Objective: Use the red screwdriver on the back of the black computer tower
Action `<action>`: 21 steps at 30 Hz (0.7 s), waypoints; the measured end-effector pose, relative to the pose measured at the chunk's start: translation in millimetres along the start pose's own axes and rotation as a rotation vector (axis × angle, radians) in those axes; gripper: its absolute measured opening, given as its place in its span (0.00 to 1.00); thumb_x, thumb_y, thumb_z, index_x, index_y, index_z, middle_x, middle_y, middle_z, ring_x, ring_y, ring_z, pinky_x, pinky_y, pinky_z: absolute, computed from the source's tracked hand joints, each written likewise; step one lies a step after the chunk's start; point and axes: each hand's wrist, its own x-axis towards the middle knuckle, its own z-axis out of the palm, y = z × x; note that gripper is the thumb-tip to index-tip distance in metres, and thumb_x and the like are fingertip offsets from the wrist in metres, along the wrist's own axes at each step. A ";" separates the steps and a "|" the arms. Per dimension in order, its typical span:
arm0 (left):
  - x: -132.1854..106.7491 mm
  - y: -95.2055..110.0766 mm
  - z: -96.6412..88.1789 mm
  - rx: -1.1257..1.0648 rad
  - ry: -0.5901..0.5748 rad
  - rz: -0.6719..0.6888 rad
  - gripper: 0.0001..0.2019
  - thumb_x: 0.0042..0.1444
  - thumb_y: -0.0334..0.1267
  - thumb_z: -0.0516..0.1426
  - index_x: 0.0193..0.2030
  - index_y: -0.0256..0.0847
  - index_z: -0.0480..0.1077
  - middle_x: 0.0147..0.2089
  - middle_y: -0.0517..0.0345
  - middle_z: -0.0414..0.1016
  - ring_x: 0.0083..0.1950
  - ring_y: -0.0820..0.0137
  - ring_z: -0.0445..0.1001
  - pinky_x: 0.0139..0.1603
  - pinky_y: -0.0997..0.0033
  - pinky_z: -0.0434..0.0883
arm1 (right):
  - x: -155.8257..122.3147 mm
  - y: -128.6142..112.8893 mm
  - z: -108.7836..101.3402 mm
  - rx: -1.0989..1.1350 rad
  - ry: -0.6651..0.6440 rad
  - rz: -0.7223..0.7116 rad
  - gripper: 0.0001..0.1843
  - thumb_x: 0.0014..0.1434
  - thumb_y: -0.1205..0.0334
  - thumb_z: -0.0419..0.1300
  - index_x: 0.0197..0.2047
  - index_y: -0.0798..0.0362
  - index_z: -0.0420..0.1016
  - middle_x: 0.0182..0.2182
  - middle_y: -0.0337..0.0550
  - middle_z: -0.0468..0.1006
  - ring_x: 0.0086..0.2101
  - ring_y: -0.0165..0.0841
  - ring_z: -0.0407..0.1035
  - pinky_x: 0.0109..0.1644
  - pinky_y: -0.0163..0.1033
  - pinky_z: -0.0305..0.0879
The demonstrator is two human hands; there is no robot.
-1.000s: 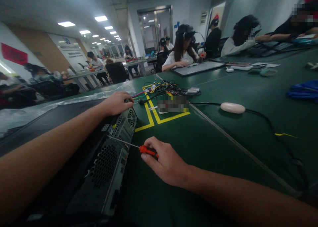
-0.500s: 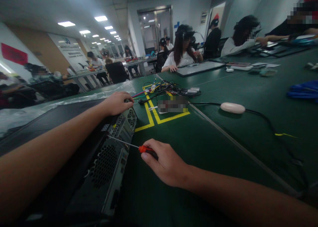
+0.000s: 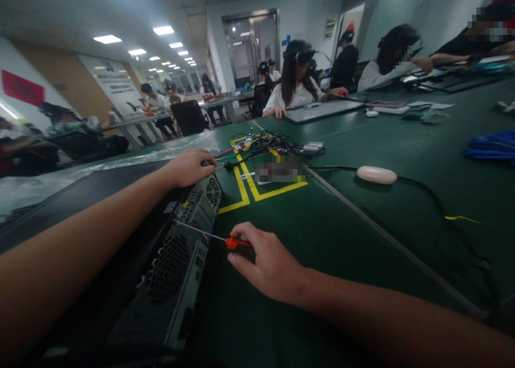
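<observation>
A black computer case [image 3: 134, 314] lies on the green table at the left, its metal back panel with honeycomb vents facing right. My left hand [image 3: 193, 167] is over the far corner of the case, fingers bent around its edge. Fingers and thumb of my right hand [image 3: 267, 260] are closed around the orange and dark handle of a screwdriver [image 3: 232, 243]. Its thin shaft points left, and the tip meets the back panel near the upper edge of the case. The screw, if one is there, is too small to make out.
Beyond the case lies a tangle of cables [image 3: 273, 141] within yellow tape marks [image 3: 281, 190]. A white oval device [image 3: 376, 175] on a black cable lies to the right. Clear plastic sheeting [image 3: 193, 142] is behind the case. Across the table, a person works at a flat panel [image 3: 325, 110].
My right hand's fingers have shifted slightly on the screwdriver handle, while the tip stays at the same spot. My left hand has not moved. The person opposite has lowered a hand toward the panel.
</observation>
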 end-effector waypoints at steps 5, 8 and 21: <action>-0.5 0.6 0.0 -0.016 -0.001 -0.007 0.25 0.60 0.50 0.49 0.48 0.40 0.82 0.61 0.42 0.81 0.66 0.51 0.75 0.72 0.52 0.67 | 0.6 -2.4 -1.4 0.012 -0.015 0.006 0.11 0.68 0.63 0.64 0.53 0.51 0.72 0.40 0.42 0.81 0.37 0.36 0.76 0.41 0.40 0.71; -0.5 0.3 0.2 -0.027 0.008 -0.002 0.24 0.60 0.50 0.50 0.47 0.41 0.83 0.60 0.43 0.81 0.66 0.50 0.75 0.72 0.51 0.67 | 0.7 -2.9 -2.2 0.001 -0.026 0.000 0.10 0.68 0.63 0.63 0.52 0.51 0.72 0.40 0.42 0.81 0.37 0.36 0.76 0.40 0.40 0.70; -0.3 0.2 -0.4 0.012 -0.012 0.003 0.25 0.60 0.51 0.48 0.49 0.40 0.82 0.60 0.44 0.81 0.65 0.51 0.76 0.71 0.52 0.68 | 0.8 -3.7 -5.0 -0.128 -0.158 -0.025 0.08 0.69 0.63 0.64 0.50 0.52 0.74 0.41 0.43 0.82 0.37 0.35 0.75 0.42 0.40 0.69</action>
